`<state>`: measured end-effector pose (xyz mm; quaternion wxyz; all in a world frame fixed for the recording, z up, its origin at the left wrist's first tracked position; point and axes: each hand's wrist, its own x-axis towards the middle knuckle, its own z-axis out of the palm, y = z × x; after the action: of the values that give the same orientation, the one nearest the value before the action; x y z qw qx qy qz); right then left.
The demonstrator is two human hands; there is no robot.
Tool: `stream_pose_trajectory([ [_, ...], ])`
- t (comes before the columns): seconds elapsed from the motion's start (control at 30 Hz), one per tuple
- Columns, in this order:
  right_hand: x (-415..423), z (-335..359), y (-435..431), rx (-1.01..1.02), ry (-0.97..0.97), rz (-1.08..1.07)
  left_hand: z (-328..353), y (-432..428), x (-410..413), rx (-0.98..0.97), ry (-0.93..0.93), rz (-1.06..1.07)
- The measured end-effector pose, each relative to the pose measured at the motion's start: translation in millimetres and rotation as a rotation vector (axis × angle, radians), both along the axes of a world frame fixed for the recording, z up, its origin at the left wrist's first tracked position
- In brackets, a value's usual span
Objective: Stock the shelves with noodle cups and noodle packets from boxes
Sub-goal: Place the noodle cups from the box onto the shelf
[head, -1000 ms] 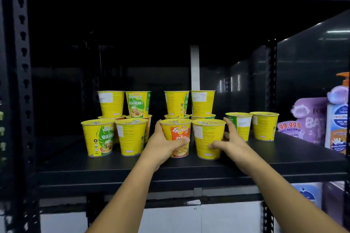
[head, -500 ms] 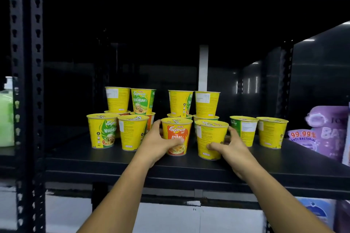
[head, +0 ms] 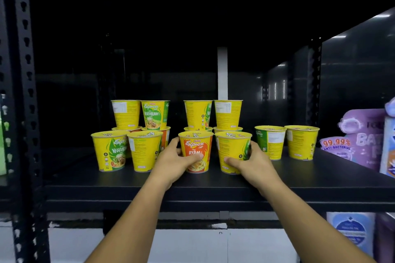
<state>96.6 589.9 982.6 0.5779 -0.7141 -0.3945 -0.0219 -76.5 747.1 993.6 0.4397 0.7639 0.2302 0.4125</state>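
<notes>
Black shelf (head: 213,183), two front-row noodle cups gripped
Orange Ayam cup (head: 198,149) stands mid-shelf, the left hand (head: 174,161) curling thumb and fingers round it; yellow cup (head: 232,149) just beside it, clamped likewise by the right hand (head: 254,163)

Far-row lower cups (head: 197,129): I see rims only, rest hidden behind near cups (head: 233,151) | blue-white bottle (head: 389,151) cut by right edge | green container (head: 2,151) cut left | cup small print unreadable
</notes>
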Motion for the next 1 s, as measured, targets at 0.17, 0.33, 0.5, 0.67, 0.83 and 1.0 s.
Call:
stream_pose_trajectory([
  [0.17, -3, -1, 3, -0.034, -0.043, -0.061, -1, 2, 1, 0.023, -0.005, 0.000],
  [0.33, -9, -1, 5, -0.088, -0.118, -0.159, -1, 2, 0, 0.043, -0.009, 0.000],
  [0.5, -12, -5, 7, -0.107, -0.161, -0.219, -3, 2, 0, 0.118, 0.014, 0.059],
  [0.67, -19, -7, 6, 0.009, -0.214, -0.326, -5, 1, -3, 0.151, -0.042, 0.239],
  [0.83, -28, -14, -3, 0.146, -0.362, -0.367, -12, -15, -8, 0.384, -0.095, 0.372],
  [1.0, -31, -22, -11, -0.011, -0.497, -0.168, -22, -23, -13, 0.677, 0.045, 0.420],
])
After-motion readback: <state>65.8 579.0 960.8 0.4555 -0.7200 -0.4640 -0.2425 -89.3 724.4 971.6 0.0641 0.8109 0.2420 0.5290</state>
